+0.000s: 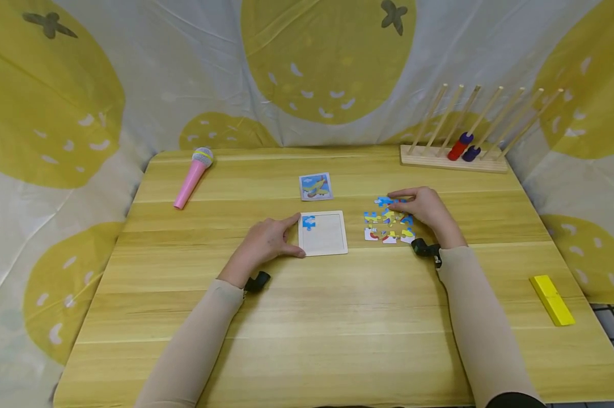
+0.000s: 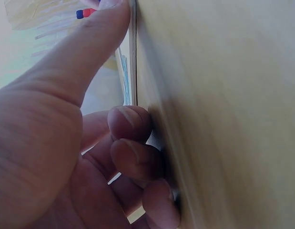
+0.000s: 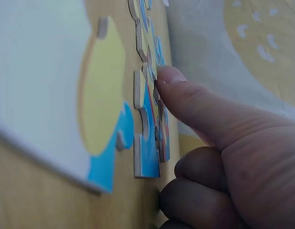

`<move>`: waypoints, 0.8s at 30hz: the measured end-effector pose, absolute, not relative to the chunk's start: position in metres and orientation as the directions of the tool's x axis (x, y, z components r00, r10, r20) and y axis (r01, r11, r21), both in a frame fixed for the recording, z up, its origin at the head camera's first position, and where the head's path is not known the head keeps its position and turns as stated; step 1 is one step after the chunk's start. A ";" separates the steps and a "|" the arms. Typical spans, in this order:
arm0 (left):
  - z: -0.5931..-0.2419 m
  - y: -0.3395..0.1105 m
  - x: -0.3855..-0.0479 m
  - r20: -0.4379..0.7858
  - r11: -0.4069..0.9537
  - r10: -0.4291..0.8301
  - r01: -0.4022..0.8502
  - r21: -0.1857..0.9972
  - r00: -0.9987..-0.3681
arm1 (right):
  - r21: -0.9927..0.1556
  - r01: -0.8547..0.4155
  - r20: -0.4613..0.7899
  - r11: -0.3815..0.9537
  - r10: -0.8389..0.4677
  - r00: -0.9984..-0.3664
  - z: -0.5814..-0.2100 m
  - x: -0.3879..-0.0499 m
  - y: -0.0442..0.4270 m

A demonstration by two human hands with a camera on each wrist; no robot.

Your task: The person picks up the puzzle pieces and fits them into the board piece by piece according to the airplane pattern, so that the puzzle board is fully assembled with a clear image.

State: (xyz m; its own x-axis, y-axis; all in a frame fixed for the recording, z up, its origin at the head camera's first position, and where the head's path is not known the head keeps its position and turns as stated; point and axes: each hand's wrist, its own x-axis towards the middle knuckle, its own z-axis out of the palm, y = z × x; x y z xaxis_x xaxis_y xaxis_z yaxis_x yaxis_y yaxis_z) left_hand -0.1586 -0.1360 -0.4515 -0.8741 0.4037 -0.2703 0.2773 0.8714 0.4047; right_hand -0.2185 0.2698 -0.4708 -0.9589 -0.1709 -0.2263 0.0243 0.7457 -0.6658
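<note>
Two hands busy on the counter point(image 1: 337, 328), and it's the head view that takes in both! Left hand point(image 1: 266, 241) at the centre, its grip grasping the puzzle tray point(image 1: 327, 238) at the left corners between thumb and forefinger; one blue piece point(image 1: 308, 222) sits in the tray's upper left. Right of centre, the right hand point(image 1: 426, 207) is at the top row of loose pieces point(image 1: 390, 215). Has that grip closed on one? Cannot tell!

Over to the right wrist view: thumb tip against the pieces, other fingers folded below, and the pieces' thick sides show, lost from above. Left wrist view: the tray is edge-on, three fingertips bunched beneath, hidden in the head view.

Only the head view gives us the picture card point(image 1: 315, 187) above the tray, pink microphone point(image 1: 189, 184) upper left, yellow block point(image 1: 551, 300) lower right. Peg rack point(image 1: 452, 164), upper right: its red and blue rings point(image 2: 85, 13) pop up in the left wrist view's upper left too!
</note>
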 end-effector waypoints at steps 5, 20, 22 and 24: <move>-0.451 -0.136 -0.158 -0.268 0.871 0.403 0.277 0.405 -0.875 | -0.654 0.010 -0.207 0.756 -0.166 -0.964 -0.471 -0.218 0.268; -0.452 -0.137 -0.158 -0.258 0.873 0.404 0.286 0.396 -0.878 | -0.639 -0.052 -0.118 0.767 -0.165 -0.979 -0.476 -0.218 0.263; -0.452 -0.137 -0.158 -0.255 0.871 0.408 0.289 0.397 -0.877 | -0.652 -0.045 -0.122 0.757 -0.163 -0.979 -0.475 -0.217 0.265; -0.452 -0.137 -0.158 -0.251 0.869 0.411 0.294 0.398 -0.876 | -0.662 -0.039 -0.124 0.748 -0.160 -0.979 -0.474 -0.217 0.265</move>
